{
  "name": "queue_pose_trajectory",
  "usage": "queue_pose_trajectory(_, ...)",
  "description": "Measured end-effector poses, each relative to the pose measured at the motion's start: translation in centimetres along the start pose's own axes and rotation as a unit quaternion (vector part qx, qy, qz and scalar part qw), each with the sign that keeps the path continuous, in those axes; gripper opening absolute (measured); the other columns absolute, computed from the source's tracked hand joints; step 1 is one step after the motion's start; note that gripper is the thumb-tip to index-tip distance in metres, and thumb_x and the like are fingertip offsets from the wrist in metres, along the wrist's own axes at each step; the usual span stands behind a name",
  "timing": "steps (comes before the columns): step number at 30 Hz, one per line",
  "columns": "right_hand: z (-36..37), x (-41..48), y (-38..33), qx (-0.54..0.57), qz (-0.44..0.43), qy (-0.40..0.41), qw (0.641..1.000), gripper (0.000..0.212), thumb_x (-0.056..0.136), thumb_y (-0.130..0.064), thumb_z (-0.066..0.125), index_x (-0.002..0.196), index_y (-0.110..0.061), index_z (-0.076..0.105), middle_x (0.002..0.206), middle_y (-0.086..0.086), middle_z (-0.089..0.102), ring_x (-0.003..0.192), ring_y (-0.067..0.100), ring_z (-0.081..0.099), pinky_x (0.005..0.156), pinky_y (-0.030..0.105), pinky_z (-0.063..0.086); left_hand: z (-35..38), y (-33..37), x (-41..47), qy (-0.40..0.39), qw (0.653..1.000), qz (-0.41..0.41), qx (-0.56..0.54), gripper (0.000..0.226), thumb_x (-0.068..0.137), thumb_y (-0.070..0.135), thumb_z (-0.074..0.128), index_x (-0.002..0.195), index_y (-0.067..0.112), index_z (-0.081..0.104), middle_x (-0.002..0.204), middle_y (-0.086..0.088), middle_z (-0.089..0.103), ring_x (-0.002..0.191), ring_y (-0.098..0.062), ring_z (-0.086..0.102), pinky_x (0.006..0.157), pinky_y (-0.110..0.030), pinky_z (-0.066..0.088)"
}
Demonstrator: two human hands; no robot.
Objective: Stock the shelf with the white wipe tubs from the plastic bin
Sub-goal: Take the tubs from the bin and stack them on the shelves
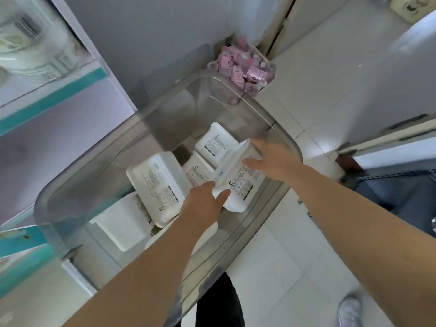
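In the plastic bin (169, 107), the left hand (205, 204) pinches the near corner of a tilted wipe tub (238, 182). The right hand (271, 159) touches its far end, but its fingers (258, 147) are too blurred to tell the grip. The tub looks stiff, smooth and probably light, so opposite ends suit best. More tubs (158, 182) lie left of the fingers.

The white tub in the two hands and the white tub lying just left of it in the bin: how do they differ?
The held tub is tilted up, gripped by the left hand and the right hand; the left tub lies flatter, untouched, on other tubs. The held tub looks blurred; the left tub's print is sharper. Both are white, with dark print facing up, inside the plastic bin.
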State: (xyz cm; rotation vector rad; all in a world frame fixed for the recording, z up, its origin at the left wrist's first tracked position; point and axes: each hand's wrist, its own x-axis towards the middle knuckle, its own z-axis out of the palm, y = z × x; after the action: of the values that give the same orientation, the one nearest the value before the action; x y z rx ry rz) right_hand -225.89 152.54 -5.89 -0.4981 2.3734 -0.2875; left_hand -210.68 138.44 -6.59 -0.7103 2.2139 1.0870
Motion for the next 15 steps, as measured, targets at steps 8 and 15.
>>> queue_pose_trajectory(8,1.6,2.8,-0.1,-0.02,-0.075,0.005,0.997,0.065,0.084,-0.043,0.064,0.141,-0.025,0.038,0.144,0.011,0.02,0.128,0.027,0.038,0.106,0.038,0.037,2.0,-1.3,2.0,0.063,0.976,-0.065,-0.198,0.04,0.094,0.041,0.052,0.121,0.012,0.058,0.109,-0.011,0.064,0.101,-0.027,0.061,0.083,-0.035,0.05)
queue_pose_trajectory(15,0.7,2.2,-0.9,0.043,-0.093,-0.012,0.995,0.048,0.077,-0.042,0.073,0.117,-0.02,0.06,0.114,0.002,0.063,0.089,0.013,0.062,0.07,0.025,0.049,1.6,-1.6,0.1,0.11,0.95,-0.079,-0.281,0.024,0.097,0.027,0.05,0.117,0.018,0.06,0.095,-0.004,0.067,0.085,-0.025,0.066,0.078,-0.04,0.058)
